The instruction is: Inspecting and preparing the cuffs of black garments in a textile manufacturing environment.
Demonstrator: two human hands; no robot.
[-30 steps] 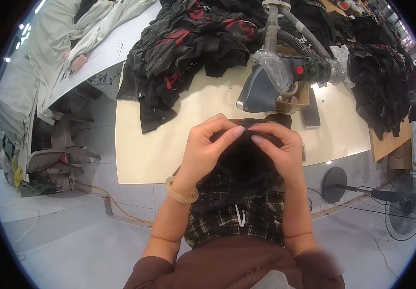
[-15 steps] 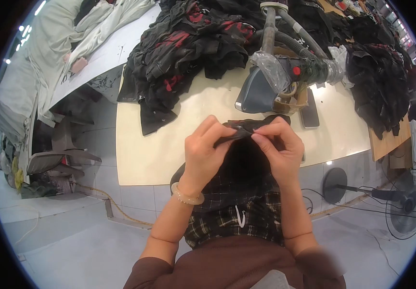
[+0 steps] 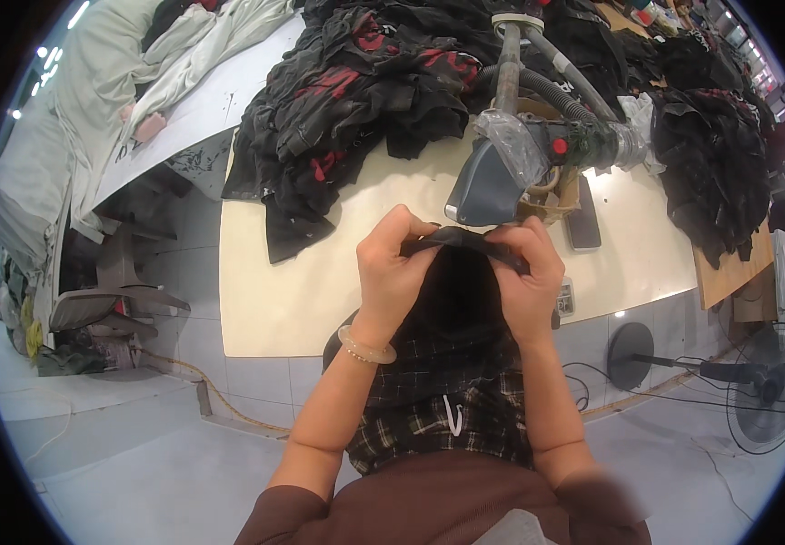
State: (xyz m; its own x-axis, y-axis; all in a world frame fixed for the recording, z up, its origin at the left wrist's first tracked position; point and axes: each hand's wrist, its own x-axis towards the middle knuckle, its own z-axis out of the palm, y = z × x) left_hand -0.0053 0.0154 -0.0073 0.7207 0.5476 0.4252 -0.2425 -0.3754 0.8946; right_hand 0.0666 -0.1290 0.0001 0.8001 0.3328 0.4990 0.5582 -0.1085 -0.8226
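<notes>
Left hand point(image 3: 390, 272) and right hand point(image 3: 532, 274) each pinch the edge of the black cloth point(image 3: 461, 238), fingers closed, just on the near side of the grey machine point(image 3: 491, 184), where uneven pulling could slip a pinch or lifting could snag the edge.

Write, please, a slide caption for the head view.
Left hand and right hand hold black cloth; dark clothes lie heaped on a cream table.

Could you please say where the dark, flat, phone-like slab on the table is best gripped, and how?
I'd probably grip the slab at its near end, across both long edges, coming from the near right: it lies flat, and that end projects past the cardboard box crowding its left edge.
</notes>
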